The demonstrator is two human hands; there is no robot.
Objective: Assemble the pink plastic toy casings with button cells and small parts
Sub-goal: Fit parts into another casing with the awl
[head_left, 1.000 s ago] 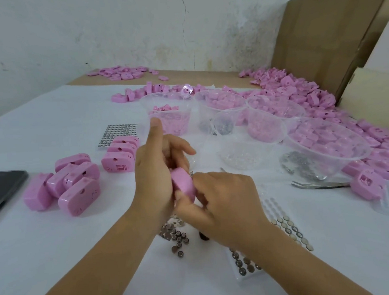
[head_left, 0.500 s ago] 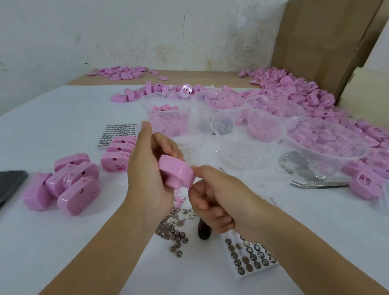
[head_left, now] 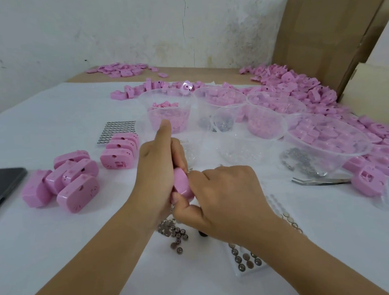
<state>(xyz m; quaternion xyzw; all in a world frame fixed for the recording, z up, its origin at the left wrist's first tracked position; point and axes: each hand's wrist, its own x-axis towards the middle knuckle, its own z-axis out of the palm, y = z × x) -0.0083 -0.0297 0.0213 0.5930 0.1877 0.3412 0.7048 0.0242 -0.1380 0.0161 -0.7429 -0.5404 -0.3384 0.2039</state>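
Your left hand [head_left: 158,173] grips the pink casing [head_left: 182,182] in curled fingers [head_left: 180,156], while your right hand [head_left: 224,196] pinches its lower end.

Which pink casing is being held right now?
The pink casing gripped between the left hand and right hand; all the others lie on the table or in tubs.
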